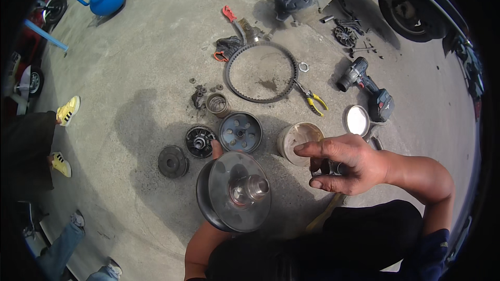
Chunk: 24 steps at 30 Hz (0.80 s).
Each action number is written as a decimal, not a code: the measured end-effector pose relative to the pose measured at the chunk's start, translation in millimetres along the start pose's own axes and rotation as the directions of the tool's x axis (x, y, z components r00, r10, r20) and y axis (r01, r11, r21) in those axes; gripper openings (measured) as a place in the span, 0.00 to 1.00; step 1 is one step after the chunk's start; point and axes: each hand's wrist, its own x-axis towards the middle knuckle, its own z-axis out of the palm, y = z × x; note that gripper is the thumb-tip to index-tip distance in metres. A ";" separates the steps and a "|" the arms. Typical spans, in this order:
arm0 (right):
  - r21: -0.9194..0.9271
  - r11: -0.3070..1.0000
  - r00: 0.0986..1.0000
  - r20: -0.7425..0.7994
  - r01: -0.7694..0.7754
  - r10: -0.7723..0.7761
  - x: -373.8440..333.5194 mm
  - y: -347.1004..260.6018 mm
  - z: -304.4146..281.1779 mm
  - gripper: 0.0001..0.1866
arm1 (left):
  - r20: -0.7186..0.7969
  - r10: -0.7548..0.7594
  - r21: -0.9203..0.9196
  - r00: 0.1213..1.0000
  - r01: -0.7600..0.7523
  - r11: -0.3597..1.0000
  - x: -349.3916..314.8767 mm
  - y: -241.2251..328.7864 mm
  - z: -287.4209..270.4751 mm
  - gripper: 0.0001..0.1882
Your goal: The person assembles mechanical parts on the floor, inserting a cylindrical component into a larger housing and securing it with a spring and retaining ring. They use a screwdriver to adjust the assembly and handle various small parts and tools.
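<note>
My left hand [216, 149] is closed round a metal belt pulley [229, 170] with a broad smooth disc and a threaded hub. The pulley hides most of that hand; one finger shows at its upper rim. To the right, my right hand [351, 164] is held with index finger and thumb apart, its fingertips dark with grime. Beside those fingertips stands a pale round tub [285, 147]. A dark shiny thing [332, 167] shows between thumb and fingers; I cannot tell whether the hand touches it. Beyond the pulley lie a clutch bell [240, 132], a finned round part [199, 141] and a dark disc [173, 161].
Farther off on the concrete are a toothed drive belt [227, 73], yellow-handled pliers [315, 104], a large nut [303, 66], a cordless impact driver [367, 83] and a white lid [357, 120]. A vehicle wheel [403, 13] stands far right. Another person's yellow shoes [67, 110] are left.
</note>
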 end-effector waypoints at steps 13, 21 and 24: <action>0.123 0.942 0.840 0.499 -0.313 0.214 68.9 -25.5 25.2 0.36 | 0.038 -0.457 -0.456 0.889 0.422 0.783 25.4 26.7 12.3 0.36; 0.079 0.896 0.740 0.598 -0.437 0.309 87.1 -25.8 24.3 0.37 | 0.129 -0.368 -0.318 0.921 0.390 0.864 22.3 19.9 -4.9 0.39; 0.062 0.895 0.725 0.612 -0.443 0.317 86.0 -25.2 25.0 0.36 | 0.175 -0.467 -0.558 0.867 0.478 0.678 23.9 25.0 -5.4 0.38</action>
